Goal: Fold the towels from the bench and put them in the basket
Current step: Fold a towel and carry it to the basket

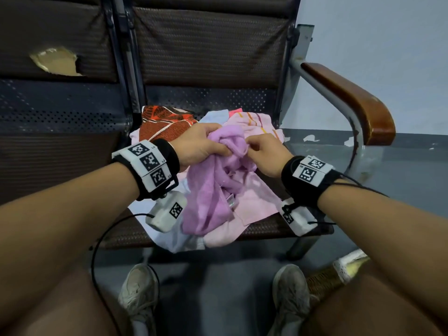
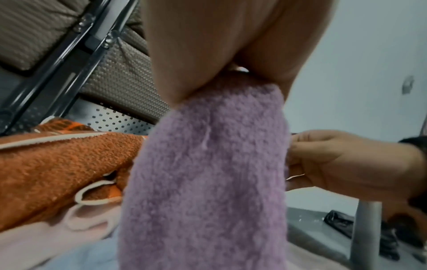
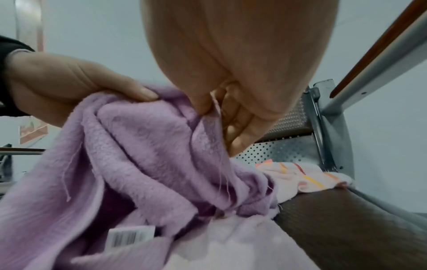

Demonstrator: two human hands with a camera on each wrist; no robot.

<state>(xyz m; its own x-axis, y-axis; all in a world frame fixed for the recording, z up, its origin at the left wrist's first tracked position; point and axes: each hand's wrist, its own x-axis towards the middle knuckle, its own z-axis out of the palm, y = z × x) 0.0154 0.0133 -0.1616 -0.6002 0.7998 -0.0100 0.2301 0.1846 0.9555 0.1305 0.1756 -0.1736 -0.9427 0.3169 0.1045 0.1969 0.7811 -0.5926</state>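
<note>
1. At frame centre, the left hand (image 1: 197, 144) has its fingers (image 3: 141, 93) clenched round a bunched fold of the lilac towel (image 1: 213, 185).
2. The right hand (image 1: 265, 154) pinches the towel's edge just beside it.
3. The towel hangs from both grips onto the pile of towels (image 1: 252, 200) on the surface (image 1: 269, 229).

Armrest (image 1: 349, 98) blocks right; seat front w/ towels (image 1: 254, 197) open.

Towels heaped on the bench seat (image 1: 261, 229), hands above them.

The left hand (image 1: 196, 146) and right hand (image 1: 266, 154) hold one towel (image 1: 208, 190) over the pile; another towel (image 1: 167, 124) lies behind-left, the armrest (image 1: 351, 100) to the right.
</note>
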